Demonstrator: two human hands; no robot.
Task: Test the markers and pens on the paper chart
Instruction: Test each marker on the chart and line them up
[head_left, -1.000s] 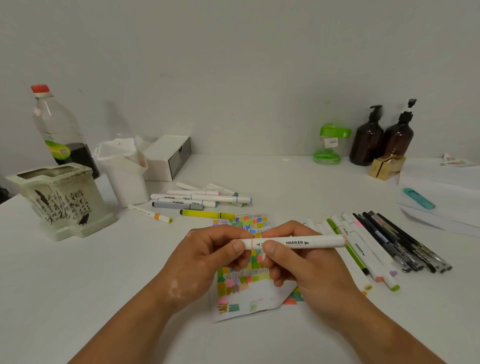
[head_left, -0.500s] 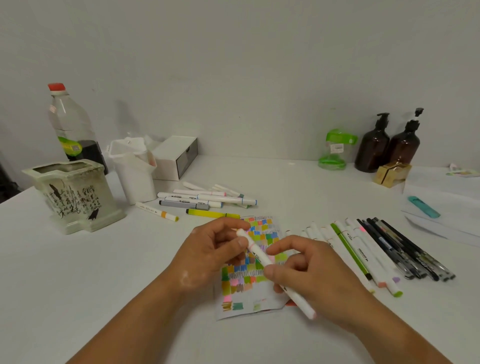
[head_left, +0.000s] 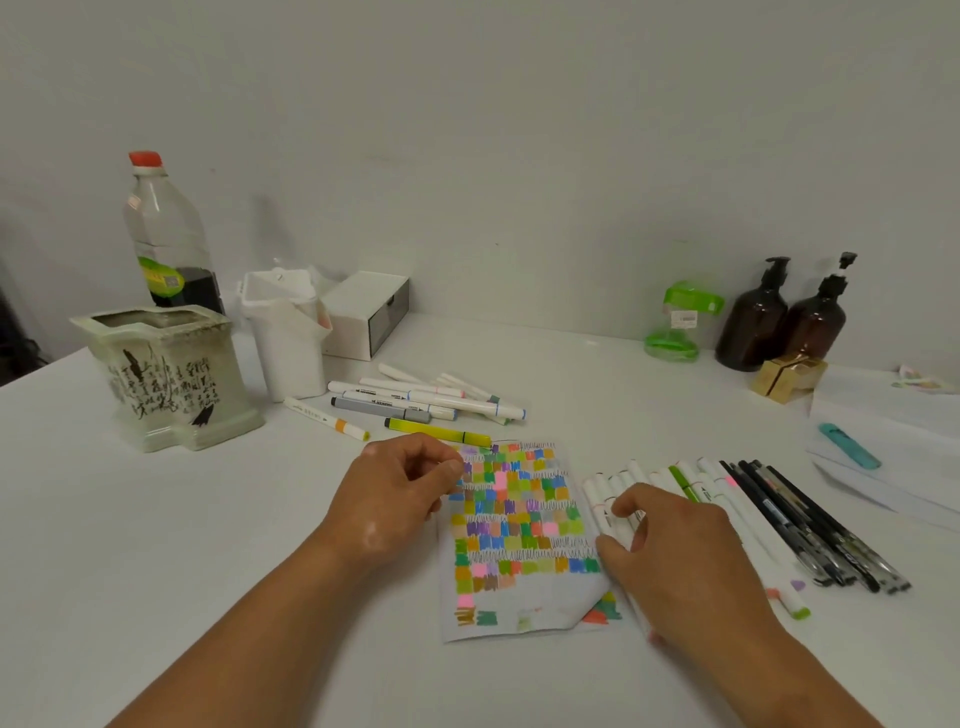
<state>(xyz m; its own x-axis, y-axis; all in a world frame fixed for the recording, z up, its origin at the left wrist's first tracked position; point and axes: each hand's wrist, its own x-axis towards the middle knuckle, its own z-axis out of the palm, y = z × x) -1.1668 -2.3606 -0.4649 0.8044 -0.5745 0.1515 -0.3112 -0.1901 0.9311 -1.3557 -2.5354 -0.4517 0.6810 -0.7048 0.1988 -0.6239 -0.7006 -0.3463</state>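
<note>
A head-worn view looks down on a white desk (head_left: 156, 545), with a person's two bare forearms reaching in from the bottom edge. Between the hands lies the paper chart (head_left: 519, 525), a small white sheet filled with rows of coloured swatches (green, pink, purple, blue, orange) and zigzag pen lines between the rows; its near right corner curls up. The left hand (head_left: 400, 493) sits at the sheet's left edge, fingers curled and thumb against forefinger; whether that grip holds anything small cannot be told. The right hand (head_left: 675, 561) lies just right of the chart, its grip closed on a white marker (head_left: 608, 519) at the left end of a row of white markers (head_left: 727, 499) lying on the desk. Further right, side by side, lies a bundle of black pens (head_left: 810, 525). Behind the chart is a loose cluster of capped markers (head_left: 441, 400), with a yellow-green highlighter (head_left: 436, 430) at the chart's far edge and a white marker with an orange band (head_left: 324, 418) to its left. At far left stands a pale ceramic pot with black calligraphy (head_left: 166, 374), and near it a white plastic holder (head_left: 288, 338), a white box (head_left: 366, 319) and a clear plastic bottle with a red cap (head_left: 166, 234). Along the wall on the right stand a green-lidded clear container (head_left: 680, 322), two brown pump bottles (head_left: 758, 317) and a small gold box (head_left: 787, 376) — and a teal object (head_left: 849, 446) lies on a stack of white paper (head_left: 893, 410).
</note>
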